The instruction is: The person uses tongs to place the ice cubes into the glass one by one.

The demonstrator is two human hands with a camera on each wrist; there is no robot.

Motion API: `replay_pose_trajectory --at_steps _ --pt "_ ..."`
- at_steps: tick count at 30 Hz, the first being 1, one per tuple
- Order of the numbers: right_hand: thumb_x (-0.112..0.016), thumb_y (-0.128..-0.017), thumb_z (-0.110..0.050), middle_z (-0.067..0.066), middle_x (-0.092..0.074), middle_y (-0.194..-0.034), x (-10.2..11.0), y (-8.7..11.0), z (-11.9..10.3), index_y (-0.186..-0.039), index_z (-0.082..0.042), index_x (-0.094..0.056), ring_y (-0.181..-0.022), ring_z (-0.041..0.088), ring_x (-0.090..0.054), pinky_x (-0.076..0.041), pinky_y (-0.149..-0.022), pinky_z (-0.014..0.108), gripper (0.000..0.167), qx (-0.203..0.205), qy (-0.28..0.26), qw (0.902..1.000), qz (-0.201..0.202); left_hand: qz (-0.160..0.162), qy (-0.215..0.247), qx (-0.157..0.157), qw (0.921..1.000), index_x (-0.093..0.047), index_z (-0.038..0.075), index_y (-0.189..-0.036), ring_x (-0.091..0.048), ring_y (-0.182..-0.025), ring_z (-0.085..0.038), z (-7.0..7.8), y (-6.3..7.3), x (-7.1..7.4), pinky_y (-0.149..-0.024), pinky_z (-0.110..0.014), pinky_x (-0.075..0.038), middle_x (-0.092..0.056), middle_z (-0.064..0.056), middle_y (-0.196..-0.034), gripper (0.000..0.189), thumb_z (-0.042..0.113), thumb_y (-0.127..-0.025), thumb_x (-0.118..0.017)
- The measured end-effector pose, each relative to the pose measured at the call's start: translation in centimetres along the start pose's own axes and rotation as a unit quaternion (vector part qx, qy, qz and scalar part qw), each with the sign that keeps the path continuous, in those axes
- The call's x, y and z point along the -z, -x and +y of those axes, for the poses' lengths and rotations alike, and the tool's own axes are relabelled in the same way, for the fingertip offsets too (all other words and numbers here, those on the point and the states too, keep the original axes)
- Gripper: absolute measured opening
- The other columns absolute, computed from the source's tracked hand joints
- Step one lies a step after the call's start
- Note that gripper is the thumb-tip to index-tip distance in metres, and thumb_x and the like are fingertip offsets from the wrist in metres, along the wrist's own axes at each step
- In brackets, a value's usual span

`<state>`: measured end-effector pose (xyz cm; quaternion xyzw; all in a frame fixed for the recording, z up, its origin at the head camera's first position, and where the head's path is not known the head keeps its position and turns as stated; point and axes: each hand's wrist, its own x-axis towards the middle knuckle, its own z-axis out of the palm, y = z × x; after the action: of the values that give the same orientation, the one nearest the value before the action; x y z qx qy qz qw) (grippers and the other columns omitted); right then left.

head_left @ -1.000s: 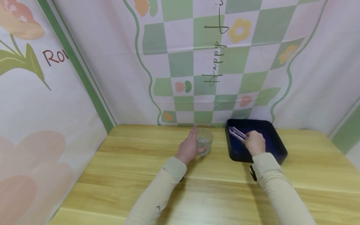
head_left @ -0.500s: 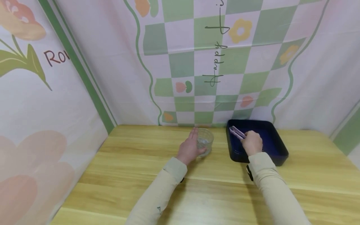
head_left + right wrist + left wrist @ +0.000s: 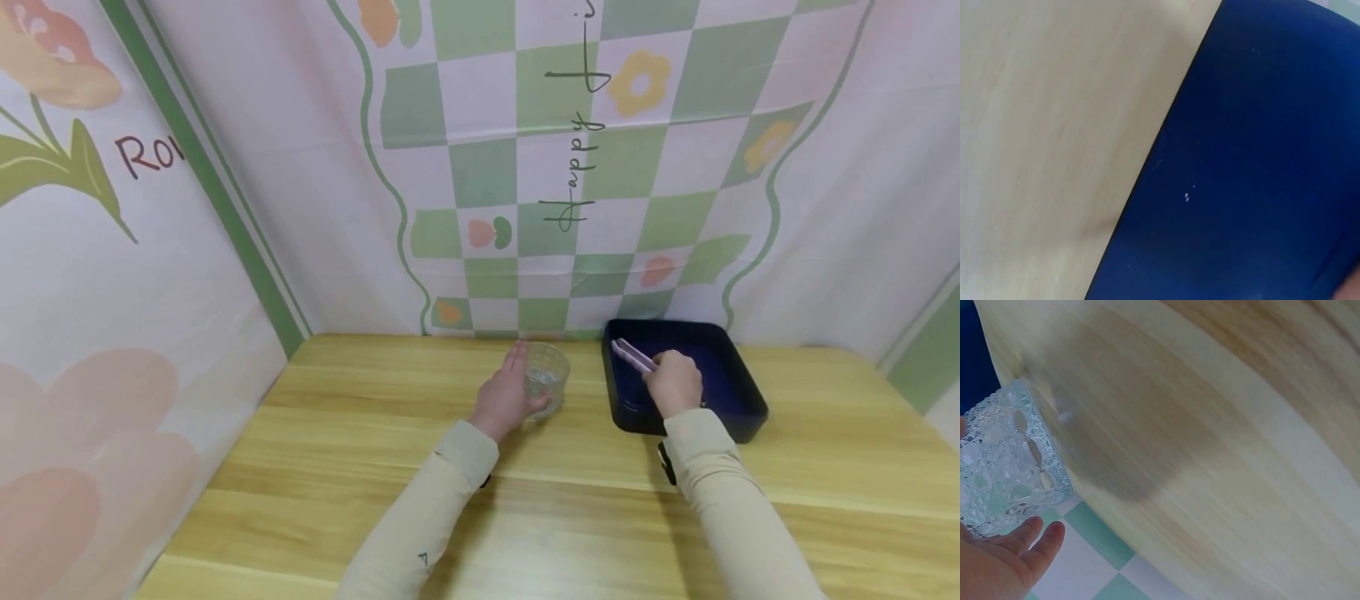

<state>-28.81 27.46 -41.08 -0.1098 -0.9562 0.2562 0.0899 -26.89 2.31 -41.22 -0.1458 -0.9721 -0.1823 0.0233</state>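
Note:
My left hand (image 3: 504, 395) holds a clear glass cup (image 3: 546, 377) from its left side, thumb at the front and fingers toward the back. In the left wrist view, the cup (image 3: 1007, 456) shows an embossed pattern, and fingertips (image 3: 1047, 547) lie along its side. Whether anything lies in the cup is hard to tell. My right hand (image 3: 673, 383) grips pale pink tongs (image 3: 634, 357) above the dark blue tray (image 3: 720, 358). The tongs' tips point to the tray's back left corner, their arms close together. The right wrist view shows mostly the tray's wall (image 3: 1241, 169), with a blurred bit of hand at the lower right.
Cup and tray stand toward the back of a wooden table (image 3: 360, 450), with a gap between them. Behind the table hangs a checked, flower-printed cloth (image 3: 555, 167). Another printed cloth (image 3: 150, 292) hangs at the left.
My right hand has shifted slightly left with the tongs, whose arms have drawn closer together. The left hand and the cup look unmoved.

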Motion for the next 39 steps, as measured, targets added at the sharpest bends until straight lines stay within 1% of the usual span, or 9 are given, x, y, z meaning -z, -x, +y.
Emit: replay_pose_trajectory --at_steps 5,12,15,19,26,29,32,34,39 --pt "-0.063 -0.083 -0.009 0.032 -0.066 -0.094 0.5 0.1 0.3 -0.105 0.007 -0.068 -0.079 0.046 -0.061 -0.049 -0.066 0.053 0.028 0.000 0.000 1.0000 0.005 0.005 0.006 -0.002 1.0000 -0.016 0.005 -0.153 -0.066 -0.089 -0.022 0.0 0.0 -0.1 -0.065 -0.027 -0.056 -0.022 -0.010 -0.159 0.095 0.044 -0.084 -0.070" --pt "-0.062 -0.083 -0.010 0.032 -0.065 -0.097 1.2 0.3 0.9 -0.107 0.008 -0.067 -0.082 0.047 -0.060 -0.048 -0.071 0.054 0.030 -0.004 -0.002 0.9999 0.011 0.019 0.009 -0.008 0.9997 -0.019 0.004 -0.152 -0.067 -0.094 -0.025 -0.2 -0.1 -0.4 -0.069 -0.030 -0.057 -0.025 -0.011 -0.158 0.095 0.044 -0.083 -0.071" --pt "-0.063 -0.083 -0.010 0.032 -0.065 -0.098 1.5 0.5 1.0 -0.107 0.008 -0.067 -0.082 0.047 -0.060 -0.048 -0.071 0.054 0.031 -0.004 -0.007 0.9999 0.014 0.022 0.008 -0.010 0.9997 -0.018 0.004 -0.152 -0.067 -0.092 -0.024 -0.3 -0.1 -0.6 -0.067 -0.029 -0.057 -0.025 -0.011 -0.158 0.095 0.045 -0.083 -0.070" --pt "-0.063 -0.082 -0.010 0.032 -0.065 -0.098 2.1 0.7 1.2 -0.108 0.008 -0.067 -0.080 0.046 -0.060 -0.048 -0.067 0.052 0.031 0.000 -0.012 0.9997 0.020 0.020 0.011 -0.008 0.9997 -0.017 0.005 -0.152 -0.067 -0.091 -0.024 -0.4 -0.2 -0.6 -0.069 -0.030 -0.057 -0.024 -0.010 -0.159 0.096 0.045 -0.083 -0.071" --pt "-0.063 -0.082 -0.009 0.032 -0.066 -0.098 3.1 1.0 1.3 -0.110 0.009 -0.066 -0.075 0.041 -0.061 -0.049 -0.061 0.048 0.033 0.021 -0.017 0.9993 0.025 0.018 0.020 -0.006 0.9996 -0.018 0.004 -0.152 -0.067 -0.096 -0.026 -0.3 -0.1 -0.5 -0.074 -0.033 -0.057 -0.025 -0.011 -0.158 0.096 0.044 -0.083 -0.071" --pt "-0.063 -0.082 -0.009 0.032 -0.066 -0.100 3.5 1.2 1.2 -0.111 0.009 -0.065 -0.075 0.041 -0.061 -0.049 -0.061 0.049 0.034 0.031 -0.017 0.9990 0.028 0.017 0.020 -0.004 0.9996 -0.018 0.004 -0.152 -0.066 -0.099 -0.027 -0.3 -0.1 -0.5 -0.077 -0.034 -0.058 -0.025 -0.011 -0.158 0.096 0.044 -0.083 -0.071" --pt "-0.063 -0.081 -0.009 0.031 -0.066 -0.100 3.8 1.5 1.0 -0.110 0.008 -0.066 -0.076 0.043 -0.061 -0.049 -0.062 0.051 0.034 0.045 -0.015 0.9981 0.040 0.018 0.023 -0.004 0.9996 -0.018 0.004 -0.152 -0.066 -0.102 -0.028 -0.3 -0.1 -0.5 -0.080 -0.036 -0.057 -0.025 -0.012 -0.158 0.096 0.044 -0.083 -0.071" --pt "-0.064 -0.079 -0.008 0.031 -0.067 -0.098 4.1 1.7 0.9 -0.108 0.007 -0.067 -0.077 0.045 -0.061 -0.048 -0.064 0.053 0.033 0.056 -0.014 0.9969 0.052 0.018 0.021 -0.003 0.9996 -0.018 0.003 -0.152 -0.066 -0.101 -0.027 -0.3 -0.1 -0.4 -0.079 -0.035 -0.057 -0.025 -0.012 -0.158 0.096 0.044 -0.083 -0.071" --pt "-0.064 -0.079 -0.008 0.030 -0.068 -0.096 4.6 2.0 0.6 -0.106 0.008 -0.068 -0.080 0.047 -0.061 -0.047 -0.070 0.056 0.032 0.077 -0.016 0.9945 0.070 0.014 0.014 -0.003 0.9998 -0.019 0.004 -0.152 -0.066 -0.091 -0.024 -0.1 0.0 -0.3 -0.066 -0.030 -0.056 -0.026 -0.011 -0.158 0.095 0.043 -0.083 -0.071"
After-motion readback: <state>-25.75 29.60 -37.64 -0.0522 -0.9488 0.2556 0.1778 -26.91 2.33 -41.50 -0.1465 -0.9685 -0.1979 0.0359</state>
